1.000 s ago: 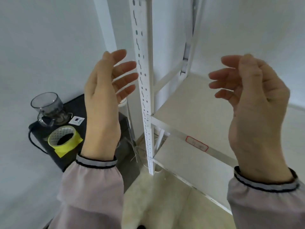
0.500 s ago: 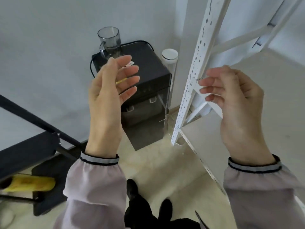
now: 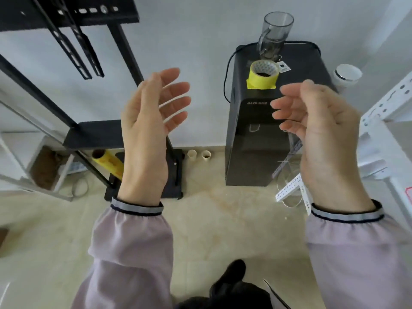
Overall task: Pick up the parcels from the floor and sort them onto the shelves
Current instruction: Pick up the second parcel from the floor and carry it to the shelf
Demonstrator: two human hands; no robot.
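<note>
My left hand and my right hand are raised in front of me, palms facing each other, fingers spread and slightly curled, both holding nothing. They hang above the beige floor. The white metal shelf unit shows only at the right edge, right of my right hand. No parcel is in view.
A black appliance stands against the wall, carrying a yellow tape roll and a clear jug. A black stand with a base plate sits at left, with a yellow roll beneath. My dark shoe is below.
My view has swung left and down, away from the white shelf toward the black appliance and stand. Both hands stay raised and empty, roughly the same distance apart.
</note>
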